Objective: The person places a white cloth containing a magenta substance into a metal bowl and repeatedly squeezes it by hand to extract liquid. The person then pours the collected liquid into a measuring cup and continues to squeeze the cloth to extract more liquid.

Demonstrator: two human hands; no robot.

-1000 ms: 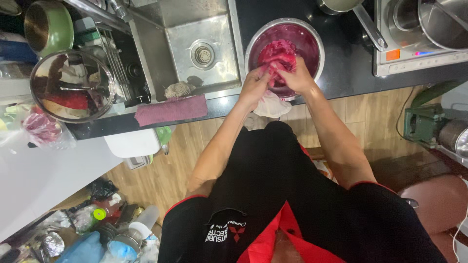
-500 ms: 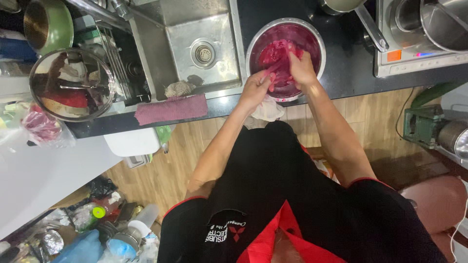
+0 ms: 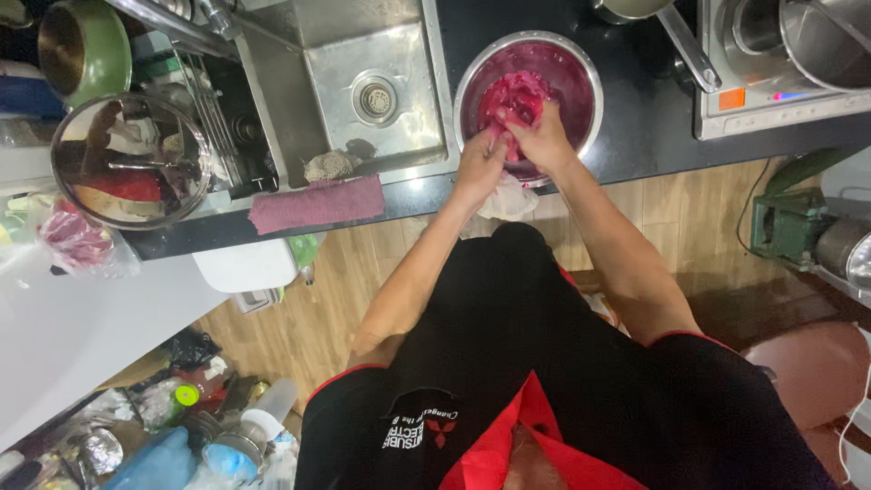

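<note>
1. Two hands now meet at the near rim of the steel bowl (image 3: 581, 68); half a second ago the right hand (image 3: 547, 141) lay deeper in, over the magenta mass (image 3: 515, 93).
2. Both sets of fingers curl shut on the mass's near edge, the left hand (image 3: 478, 165) beside the right: the squeezing looks mid-course.
3. Lumpy, it points nowhere clearly; its long axis runs roughly away from the person.
</note>
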